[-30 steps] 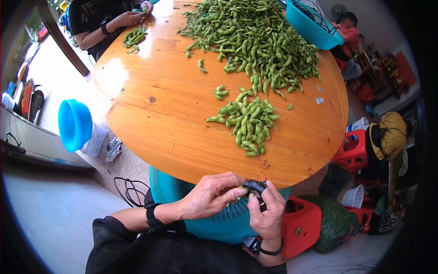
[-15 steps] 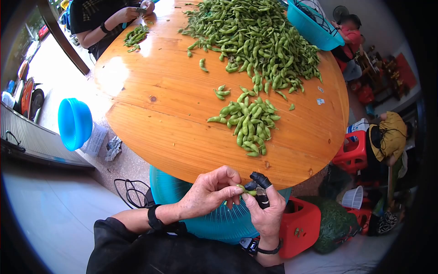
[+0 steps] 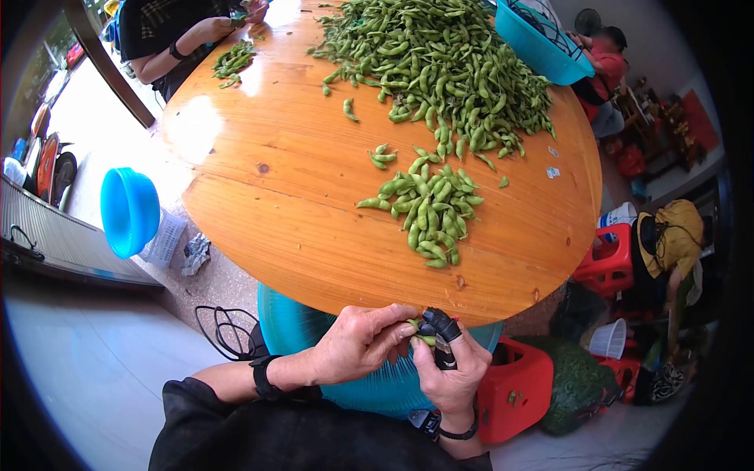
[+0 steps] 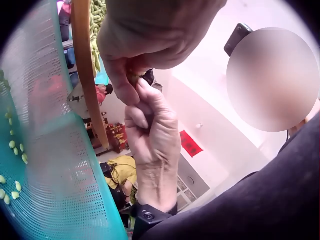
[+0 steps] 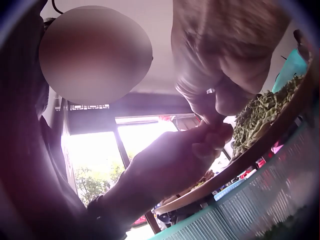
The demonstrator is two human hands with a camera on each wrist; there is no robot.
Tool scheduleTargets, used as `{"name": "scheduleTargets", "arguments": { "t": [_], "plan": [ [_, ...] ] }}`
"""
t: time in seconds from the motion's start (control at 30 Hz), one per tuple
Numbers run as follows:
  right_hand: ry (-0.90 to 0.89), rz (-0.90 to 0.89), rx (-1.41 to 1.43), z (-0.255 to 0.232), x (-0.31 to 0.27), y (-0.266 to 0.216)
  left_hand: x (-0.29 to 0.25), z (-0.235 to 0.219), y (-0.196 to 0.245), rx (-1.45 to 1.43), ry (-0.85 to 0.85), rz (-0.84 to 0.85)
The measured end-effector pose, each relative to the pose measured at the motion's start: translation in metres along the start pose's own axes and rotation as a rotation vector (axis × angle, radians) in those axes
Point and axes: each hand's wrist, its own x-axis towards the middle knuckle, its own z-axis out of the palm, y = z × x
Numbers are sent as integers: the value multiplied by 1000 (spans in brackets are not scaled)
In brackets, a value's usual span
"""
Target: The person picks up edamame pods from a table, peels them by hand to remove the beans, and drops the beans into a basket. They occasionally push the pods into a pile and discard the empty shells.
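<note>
In the head view my left hand (image 3: 363, 343) and right hand (image 3: 454, 369) meet just off the near table edge. Between them is a green edamame pod (image 3: 426, 340), pinched by the left thumb and index finger and by the right fingers and thumb. Black wrapping covers some fingers of the right hand. Both hands are over a teal mesh basket (image 3: 345, 395); in the left wrist view several shelled beans (image 4: 15, 148) lie inside it. A small heap of pods (image 3: 428, 208) rests on the table before the hands. The right wrist view shows the hands dark, hiding the pod.
A big pile of pods (image 3: 440, 71) covers the back of the wooden table (image 3: 267, 204). Across it, another person's hands (image 3: 216, 30) work beside a small pod heap (image 3: 234, 61). A teal basin (image 3: 542, 51) stands back right. Nearby are a red stool (image 3: 518, 392) and blue basins (image 3: 129, 212).
Both hands stay together over the basket while their fingers shift on the pod. The right index finger, raised half a second ago, is bent down to the pod again.
</note>
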Motion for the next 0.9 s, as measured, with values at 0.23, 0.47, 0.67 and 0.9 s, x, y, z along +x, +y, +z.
{"name": "scheduleTargets", "arguments": {
  "t": [0.23,0.47,0.67,0.9],
  "plan": [
    [-223,622,722,-26,6,11,-6,-20,-6,-327,-288,-213],
    [-368,208,175,-25,9,3,-9,-14,-11,-126,-324,-37],
    [-149,230,198,-24,10,-2,-2,-13,-8,-475,-289,-362],
    [-276,604,646,-33,-4,2,-7,1,-12,-283,-131,-158]
  ]
}}
